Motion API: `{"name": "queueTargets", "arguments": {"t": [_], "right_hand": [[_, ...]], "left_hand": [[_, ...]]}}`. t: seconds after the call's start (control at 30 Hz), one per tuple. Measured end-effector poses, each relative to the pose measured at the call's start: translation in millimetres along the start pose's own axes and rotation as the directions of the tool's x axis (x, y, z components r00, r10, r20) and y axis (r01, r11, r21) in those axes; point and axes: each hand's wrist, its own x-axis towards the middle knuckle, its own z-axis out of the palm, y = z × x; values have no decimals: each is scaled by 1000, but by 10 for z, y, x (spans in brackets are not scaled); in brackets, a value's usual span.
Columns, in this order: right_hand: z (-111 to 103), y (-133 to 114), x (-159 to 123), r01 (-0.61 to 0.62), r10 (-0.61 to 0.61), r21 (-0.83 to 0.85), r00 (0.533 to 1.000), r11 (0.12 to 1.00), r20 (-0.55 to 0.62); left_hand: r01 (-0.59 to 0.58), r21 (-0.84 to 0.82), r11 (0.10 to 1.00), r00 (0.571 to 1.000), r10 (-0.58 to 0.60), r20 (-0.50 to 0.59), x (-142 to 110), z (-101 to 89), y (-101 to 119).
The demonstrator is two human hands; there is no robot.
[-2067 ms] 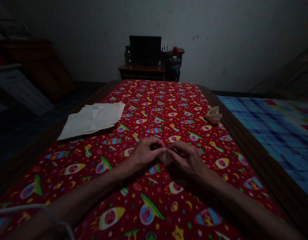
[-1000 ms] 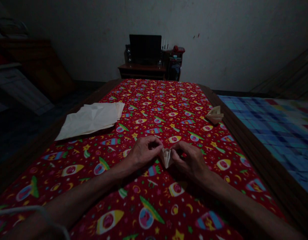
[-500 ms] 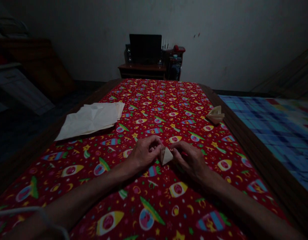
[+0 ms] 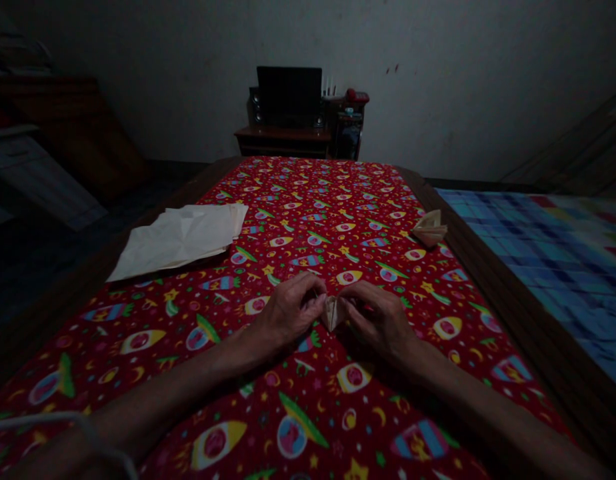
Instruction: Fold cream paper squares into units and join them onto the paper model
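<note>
A small folded piece of paper [image 4: 331,316], pale and pointed at its lower end, stands between my two hands in the middle of the view. My left hand [image 4: 294,305] pinches its left side with thumb and fingers. On the right side, my right hand [image 4: 375,312] grips the opposite edge, fingertips pressed together. Parts of the paper are hidden behind the fingertips. Both hands rest low over the red patterned cloth [image 4: 308,373].
To the left lies a stack of creased paper sheets [image 4: 181,237]. A folded paper piece [image 4: 431,229] sits near the right edge of the table. Beyond the far end stand a dark monitor [image 4: 289,95] and a red telephone [image 4: 357,97]. A white cable [image 4: 53,419] crosses my left forearm.
My right fingertips have closed in on the paper's right side. The paper has turned or opened slightly, showing a fold down its middle. The view has shifted a little.
</note>
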Motion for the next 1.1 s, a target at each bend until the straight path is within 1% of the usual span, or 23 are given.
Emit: {"name": "queueTargets", "arguments": {"t": [0.17, 0.3, 0.4, 0.53, 0.7, 0.77, 0.9, 1.1], "right_hand": [[-11, -4, -1, 45, -45, -26, 999, 999, -5], [-18, -1, 8, 29, -29, -6, 999, 1000, -46], [-26, 0, 11, 24, -22, 28, 998, 999, -60], [-42, 3, 3, 9, -6, 51, 998, 999, -58], [-54, 18, -4, 24, -21, 43, 997, 999, -71], [-55, 25, -4, 40, -38, 23, 996, 999, -79], [-54, 31, -9, 61, -61, 0, 994, 998, -92], [-59, 39, -24, 40, -39, 18, 996, 999, -85]], "left_hand": [[75, -34, 997, 997, -76, -4, 22, -17, -3], [161, -81, 984, 987, -162, -13, 21, -19, -45], [190, -100, 977, 981, -192, -13, 23, -20, -68], [180, -91, 980, 983, -182, -15, 31, -35, -58], [81, -39, 996, 995, -83, -47, 22, -58, -24], [59, -24, 998, 997, -60, -48, 16, -62, -16], [73, -29, 997, 996, -74, -43, 14, -69, -13], [104, -51, 993, 993, -106, -44, 22, -60, -34]]}}
